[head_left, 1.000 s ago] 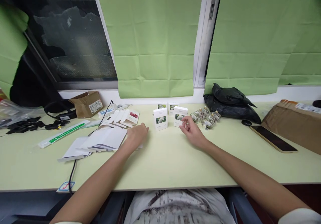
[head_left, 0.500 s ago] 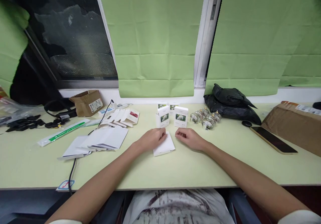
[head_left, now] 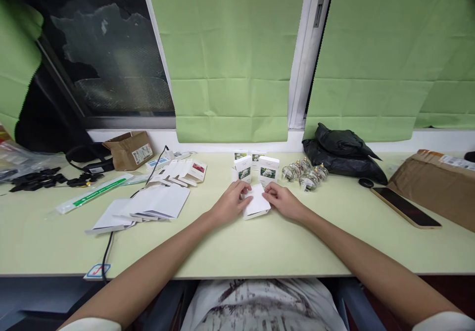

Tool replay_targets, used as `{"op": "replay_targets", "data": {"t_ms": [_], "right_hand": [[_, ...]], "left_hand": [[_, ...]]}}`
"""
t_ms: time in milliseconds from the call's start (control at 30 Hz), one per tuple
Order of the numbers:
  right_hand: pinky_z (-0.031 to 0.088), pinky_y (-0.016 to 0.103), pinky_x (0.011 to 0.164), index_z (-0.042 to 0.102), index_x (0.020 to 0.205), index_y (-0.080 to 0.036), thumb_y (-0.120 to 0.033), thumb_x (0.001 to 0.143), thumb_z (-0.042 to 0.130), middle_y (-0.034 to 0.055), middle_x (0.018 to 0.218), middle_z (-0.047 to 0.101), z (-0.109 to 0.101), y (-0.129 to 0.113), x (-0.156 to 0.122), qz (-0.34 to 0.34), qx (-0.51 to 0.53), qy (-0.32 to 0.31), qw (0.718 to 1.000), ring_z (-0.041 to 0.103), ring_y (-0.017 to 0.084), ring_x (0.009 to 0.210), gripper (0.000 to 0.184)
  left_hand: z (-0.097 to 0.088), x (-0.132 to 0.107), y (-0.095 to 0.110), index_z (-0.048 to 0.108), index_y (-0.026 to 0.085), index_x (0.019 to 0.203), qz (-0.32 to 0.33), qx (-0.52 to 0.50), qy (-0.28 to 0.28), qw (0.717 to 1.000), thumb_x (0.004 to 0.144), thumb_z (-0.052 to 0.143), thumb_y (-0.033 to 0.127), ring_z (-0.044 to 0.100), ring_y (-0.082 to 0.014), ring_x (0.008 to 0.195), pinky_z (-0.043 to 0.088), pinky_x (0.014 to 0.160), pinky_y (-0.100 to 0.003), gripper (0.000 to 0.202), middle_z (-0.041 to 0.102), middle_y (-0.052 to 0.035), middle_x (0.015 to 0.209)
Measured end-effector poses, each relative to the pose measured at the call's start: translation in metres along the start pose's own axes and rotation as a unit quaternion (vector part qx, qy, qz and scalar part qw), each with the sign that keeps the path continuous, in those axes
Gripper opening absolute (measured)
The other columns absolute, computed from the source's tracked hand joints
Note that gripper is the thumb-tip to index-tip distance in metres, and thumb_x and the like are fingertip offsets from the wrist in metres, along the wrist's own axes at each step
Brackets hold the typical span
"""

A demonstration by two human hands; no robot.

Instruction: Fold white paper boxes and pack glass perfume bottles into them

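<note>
Pale green fabric blinds (head_left: 232, 59) hang behind our pale yellow-green desk (head_left: 297, 252), w/ a dark windowpane (head_left: 115, 64) to the L. Our L hand (head_left: 234, 200) & R hand (head_left: 284, 198) both grasp a small white cardboard carton (head_left: 257, 205), one at each side; it's approx. midway btwn the desk's near & far edges, and we can't tell if it touches the top. Just beyond, twd the far edge, stand four upright white cartons (head_left: 268, 172) w/ flower photos, two front, two back. R of those: shiny clear round ornaments (head_left: 307, 178) w/ gold tips. Twd the L edge we've a fan of flat white cartons (head_left: 163, 202). Twd the R edge: black plastic bags (head_left: 341, 160), a gold-rimmed black phone (head_left: 404, 207) & a brown parcel (head_left: 434, 185).
</note>
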State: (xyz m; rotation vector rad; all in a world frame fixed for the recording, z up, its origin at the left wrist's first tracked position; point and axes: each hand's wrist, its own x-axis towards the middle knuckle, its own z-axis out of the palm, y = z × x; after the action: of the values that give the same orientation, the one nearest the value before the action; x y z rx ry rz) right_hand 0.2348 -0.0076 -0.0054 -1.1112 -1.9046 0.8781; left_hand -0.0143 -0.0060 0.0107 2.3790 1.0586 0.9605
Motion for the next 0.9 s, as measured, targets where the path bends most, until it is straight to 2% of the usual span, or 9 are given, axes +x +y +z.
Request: {"op": "replay_targets", "data": {"t_ms": [67,133,200,300,433,567,667,767,900], "right_hand": [[0.043,0.029,0.061,0.057,0.098,-0.023,-0.058,0.098,0.059,-0.0044,0.069,0.062,0.001,0.001,0.001,0.006,0.049,0.006,0.999,0.059,0.016,0.061,0.035],[0.042,0.027,0.056,0.054,0.099,-0.024,-0.060,0.097,0.060,-0.0053,0.067,0.060,0.002,0.002,0.002,0.009,0.082,0.014,0.997,0.056,0.016,0.058,0.037],[0.038,0.026,0.053,0.053,0.100,-0.025,-0.061,0.096,0.060,-0.0064,0.065,0.056,0.002,0.001,0.003,0.004,0.093,0.028,0.995,0.051,0.015,0.055,0.037],[0.037,0.026,0.053,0.053,0.100,-0.025,-0.058,0.097,0.060,-0.0061,0.066,0.054,0.001,-0.003,0.002,-0.018,0.088,0.056,0.994,0.049,0.014,0.057,0.034],[0.040,0.027,0.056,0.054,0.103,-0.025,-0.055,0.098,0.060,-0.0032,0.075,0.059,0.001,-0.010,-0.002,-0.042,0.095,0.065,0.992,0.052,0.015,0.063,0.031],[0.044,0.028,0.057,0.054,0.106,-0.026,-0.055,0.098,0.060,-0.0003,0.086,0.062,0.003,-0.014,-0.004,-0.051,0.102,0.065,0.991,0.055,0.016,0.067,0.031],[0.046,0.028,0.058,0.052,0.111,-0.027,-0.055,0.098,0.059,0.0008,0.093,0.064,0.004,-0.014,-0.003,-0.048,0.110,0.072,0.990,0.056,0.016,0.069,0.032],[0.047,0.028,0.058,0.048,0.122,-0.028,-0.054,0.097,0.062,0.0024,0.098,0.066,0.004,-0.014,-0.003,-0.045,0.106,0.067,0.991,0.058,0.017,0.073,0.038],[0.049,0.029,0.061,0.044,0.135,-0.029,-0.055,0.098,0.062,0.0065,0.109,0.068,0.004,-0.016,-0.005,-0.050,0.114,0.026,0.992,0.062,0.020,0.084,0.048]], "left_hand": [[0.002,0.001,0.000,0.058,0.024,0.118,-0.001,-0.023,0.021,1.000,0.099,0.059,0.034,0.059,-0.0240,0.114,0.053,0.092,-0.037,0.021,0.060,-0.0077,0.118],[0.002,0.002,0.001,0.056,0.024,0.117,-0.011,-0.032,0.039,0.999,0.098,0.061,0.037,0.059,-0.0232,0.111,0.053,0.090,-0.036,0.024,0.059,-0.0075,0.119],[0.000,0.002,0.002,0.054,0.024,0.108,-0.042,-0.016,0.044,0.998,0.096,0.064,0.042,0.060,-0.0210,0.096,0.051,0.081,-0.034,0.025,0.060,-0.0044,0.107],[-0.004,0.002,0.006,0.046,0.024,0.092,-0.101,0.034,0.044,0.993,0.094,0.064,0.053,0.053,-0.0181,0.072,0.041,0.065,-0.031,0.034,0.056,0.0020,0.081],[-0.002,0.001,0.010,0.039,0.026,0.088,-0.150,0.034,0.051,0.987,0.092,0.063,0.064,0.052,-0.0186,0.064,0.034,0.059,-0.031,0.046,0.055,0.0038,0.073],[0.003,0.002,0.009,0.038,0.026,0.094,-0.158,-0.060,0.045,0.985,0.090,0.066,0.065,0.059,-0.0187,0.073,0.042,0.063,-0.030,0.048,0.061,0.0022,0.085],[0.005,0.005,0.005,0.039,0.025,0.098,-0.133,-0.143,0.071,0.978,0.089,0.071,0.060,0.062,-0.0171,0.079,0.048,0.068,-0.029,0.048,0.062,0.0014,0.092],[0.007,0.007,0.002,0.036,0.025,0.099,-0.125,-0.223,0.091,0.962,0.089,0.072,0.058,0.063,-0.0165,0.080,0.051,0.067,-0.028,0.050,0.063,0.0010,0.094],[0.008,0.009,0.003,0.032,0.027,0.101,-0.130,-0.321,0.080,0.935,0.090,0.071,0.059,0.068,-0.0176,0.084,0.054,0.063,-0.027,0.052,0.069,-0.0027,0.103]]}}
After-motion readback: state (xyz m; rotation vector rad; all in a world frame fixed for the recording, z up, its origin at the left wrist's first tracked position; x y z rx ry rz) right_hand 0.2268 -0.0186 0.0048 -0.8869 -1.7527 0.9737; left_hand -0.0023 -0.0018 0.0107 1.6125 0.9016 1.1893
